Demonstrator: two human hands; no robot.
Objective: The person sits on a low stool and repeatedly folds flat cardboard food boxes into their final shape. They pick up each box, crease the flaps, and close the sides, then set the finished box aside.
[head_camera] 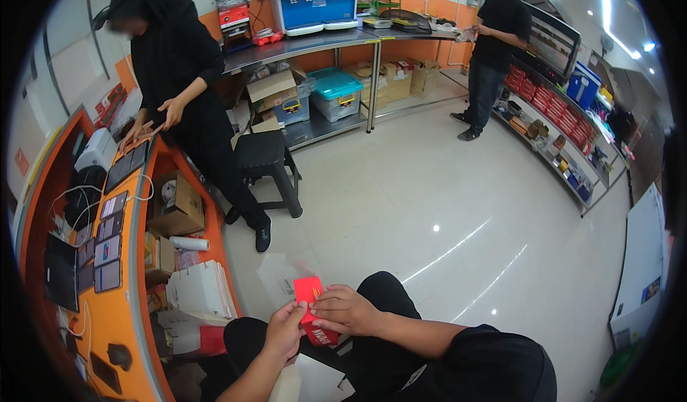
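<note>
A small red cardboard box (309,289) with printed writing is held between my two hands above my lap. My left hand (284,327) grips its left edge, thumb on the front face. Across its right side lie the fingers of my right hand (346,309), pressing on the card. The box is tilted, and its lower part shows below my fingers. White cardboard pieces (316,378) rest on my lap under the hands. Past the box, a clear plastic bag (279,278) lies on the floor.
At left, an orange counter (134,316) bears several phones and tablets; flat white cartons (198,289) stand on its lower shelf. A person in black (177,69) leans over its far end beside a black plastic stool (263,150). Another person (499,37) stands near steel shelving (558,160).
</note>
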